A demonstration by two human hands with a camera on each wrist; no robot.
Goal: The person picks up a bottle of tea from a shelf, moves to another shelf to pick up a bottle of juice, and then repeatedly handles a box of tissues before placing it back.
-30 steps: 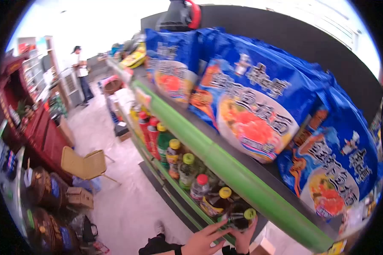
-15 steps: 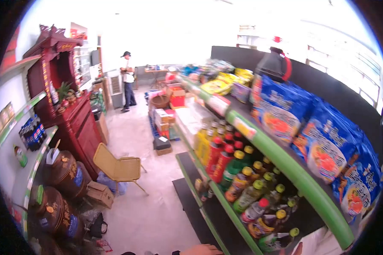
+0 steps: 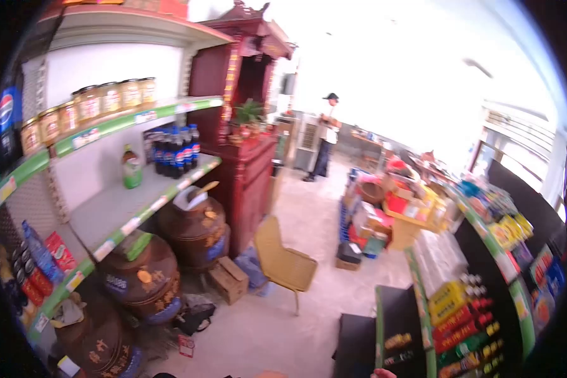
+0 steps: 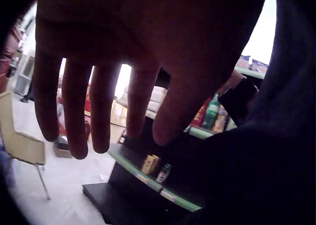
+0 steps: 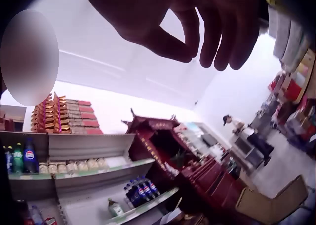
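Note:
My left hand (image 4: 123, 47) hangs in the left wrist view with its fingers straight and slightly spread, holding nothing. Beyond it a green bottle (image 4: 211, 113) stands on a shelf. In the right wrist view my right hand (image 5: 197, 22) is empty, its fingers loosely bent and the thumb near the index finger. Only slivers of skin show at the bottom edge of the head view. Rows of bottles, among them red ones (image 3: 455, 338), fill the shelf at lower right there.
At left, shelves hold jars (image 3: 109, 97) and dark blue-labelled bottles (image 3: 176, 151). Brown jars (image 3: 143, 277) stand below, near a yellow chair (image 3: 285, 258). A red cabinet (image 3: 253, 183) is behind. A person (image 3: 326, 138) in a cap stands farther back, left of stacked boxes (image 3: 366, 220).
The head view has swung left, from the noodle packs and bottles to the left shelves and jars. My hands, earlier at a green-capped bottle, have come away from it and are empty.

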